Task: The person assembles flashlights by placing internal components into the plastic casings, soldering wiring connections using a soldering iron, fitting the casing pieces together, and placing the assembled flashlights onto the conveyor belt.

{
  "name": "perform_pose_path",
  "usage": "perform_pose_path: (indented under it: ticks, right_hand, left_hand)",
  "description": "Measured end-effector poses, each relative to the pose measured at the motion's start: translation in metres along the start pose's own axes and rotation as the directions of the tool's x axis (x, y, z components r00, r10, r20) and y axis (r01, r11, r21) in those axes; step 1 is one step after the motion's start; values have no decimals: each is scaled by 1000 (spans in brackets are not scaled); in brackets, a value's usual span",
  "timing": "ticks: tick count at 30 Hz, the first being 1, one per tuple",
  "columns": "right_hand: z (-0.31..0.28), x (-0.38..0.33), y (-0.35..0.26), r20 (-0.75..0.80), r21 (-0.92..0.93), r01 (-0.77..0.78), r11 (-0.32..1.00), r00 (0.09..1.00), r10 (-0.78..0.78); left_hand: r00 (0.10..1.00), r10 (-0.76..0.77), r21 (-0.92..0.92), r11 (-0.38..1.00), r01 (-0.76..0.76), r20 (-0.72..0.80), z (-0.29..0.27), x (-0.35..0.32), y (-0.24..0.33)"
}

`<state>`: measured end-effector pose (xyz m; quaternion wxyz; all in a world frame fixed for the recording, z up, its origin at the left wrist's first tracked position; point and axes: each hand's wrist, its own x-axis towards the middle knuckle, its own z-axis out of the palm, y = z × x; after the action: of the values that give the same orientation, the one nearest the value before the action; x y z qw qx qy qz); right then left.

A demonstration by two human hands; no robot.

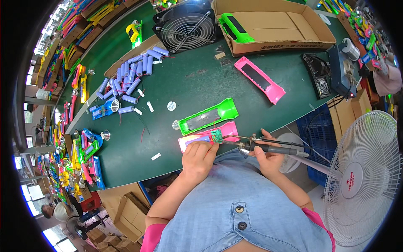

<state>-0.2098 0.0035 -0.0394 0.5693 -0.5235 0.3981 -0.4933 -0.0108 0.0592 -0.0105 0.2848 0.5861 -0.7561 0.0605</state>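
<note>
The left hand pins a pink flashlight half-shell, open-faced with a small green circuit board; the right hand grips a soldering iron touching it.

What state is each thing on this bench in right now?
Left hand: pressing down the pink shell.
Right hand: gripping the soldering iron, tip at the circuit board.
Green shell: open, lying flat.
Cardboard box: open.
Batteries: loose, piled.
</note>
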Motion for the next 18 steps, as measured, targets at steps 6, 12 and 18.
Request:
perform_pose_path:
  ticks: [6, 12, 18]
  right_hand:
    - [-1, 1, -2, 45, -24, 31, 999, 999, -30]
    - [-6, 3, -9, 21, 29, -18, 999, 1000, 17]
    - [-18, 30, -17, -58, -145, 361, 921, 926, -372]
  left_hand:
    - [1000, -14, -4, 1000, 15, 26, -2, -1, 1]
    - [997, -52, -2, 999, 53, 58, -3, 2, 4]
    - [995, -97, 59, 994, 94, 39, -3, 8, 8]
